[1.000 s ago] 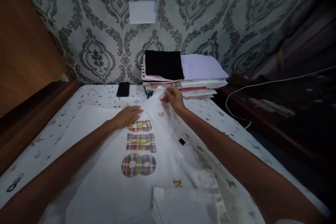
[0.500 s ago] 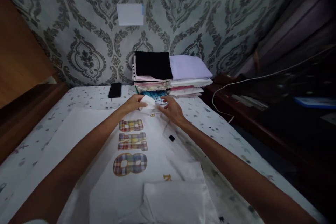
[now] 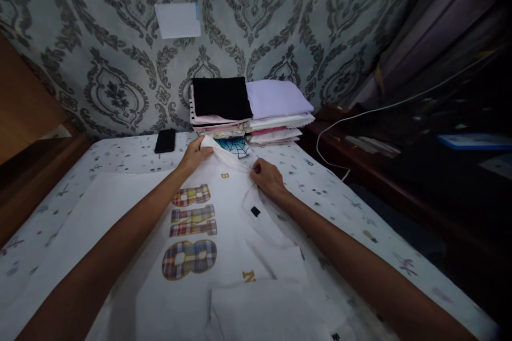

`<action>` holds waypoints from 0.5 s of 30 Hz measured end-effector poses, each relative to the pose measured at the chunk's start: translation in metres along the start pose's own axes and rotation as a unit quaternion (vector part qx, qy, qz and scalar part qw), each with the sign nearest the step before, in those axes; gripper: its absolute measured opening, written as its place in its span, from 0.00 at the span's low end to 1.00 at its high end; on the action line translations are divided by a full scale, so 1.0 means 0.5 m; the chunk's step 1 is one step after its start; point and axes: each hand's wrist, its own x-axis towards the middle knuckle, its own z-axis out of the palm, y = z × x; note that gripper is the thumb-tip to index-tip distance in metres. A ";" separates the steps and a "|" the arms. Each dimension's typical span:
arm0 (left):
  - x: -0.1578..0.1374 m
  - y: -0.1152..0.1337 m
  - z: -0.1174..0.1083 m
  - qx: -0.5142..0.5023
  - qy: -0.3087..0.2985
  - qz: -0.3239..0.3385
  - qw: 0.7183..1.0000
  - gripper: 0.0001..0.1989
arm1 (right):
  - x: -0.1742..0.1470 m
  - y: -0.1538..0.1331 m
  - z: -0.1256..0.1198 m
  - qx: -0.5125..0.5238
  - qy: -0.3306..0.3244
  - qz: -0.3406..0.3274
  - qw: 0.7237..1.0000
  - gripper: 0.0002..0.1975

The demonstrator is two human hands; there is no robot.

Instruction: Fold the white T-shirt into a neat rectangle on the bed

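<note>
A white T-shirt (image 3: 224, 245) with plaid letters and a plaid figure 8 lies spread on the patterned bed sheet (image 3: 120, 154). My left hand (image 3: 194, 153) pinches the shirt's far edge and lifts it slightly. My right hand (image 3: 267, 177) grips the same far edge a little to the right, fingers closed on the fabric. A small black tag (image 3: 255, 211) shows on the shirt just below my right wrist. The near part of the shirt is folded over into a white rectangle (image 3: 260, 309).
A stack of folded clothes (image 3: 248, 112), black and lilac on top, stands against the patterned wall. A black phone (image 3: 165, 140) lies left of it. A wooden headboard (image 3: 28, 133) is at left. A dark side table (image 3: 392, 160) with a white cable is at right.
My left hand moved from flat on the shirt up to its far edge and took hold. My right hand slid back and to the right along that edge. The view shifted right.
</note>
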 end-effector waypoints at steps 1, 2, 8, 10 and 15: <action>0.000 -0.004 0.003 -0.007 0.000 0.002 1.000 0.11 | -0.001 -0.002 -0.001 0.008 -0.004 -0.003 1.000 0.12; 0.001 -0.008 0.005 -0.014 0.000 0.004 1.000 0.11 | -0.001 -0.006 -0.002 0.016 -0.012 -0.006 1.000 0.16; 0.009 -0.009 0.001 -0.033 -0.003 0.010 0.999 0.13 | 0.032 -0.062 0.007 0.011 -0.057 -0.012 0.998 0.23; 0.013 -0.009 -0.002 -0.022 -0.005 0.017 1.000 0.14 | 0.047 -0.072 0.012 -0.011 -0.049 -0.011 0.999 0.15; 0.014 -0.010 -0.018 0.043 0.009 0.032 0.999 0.19 | 0.063 -0.047 0.017 -0.049 -0.007 0.012 0.999 0.08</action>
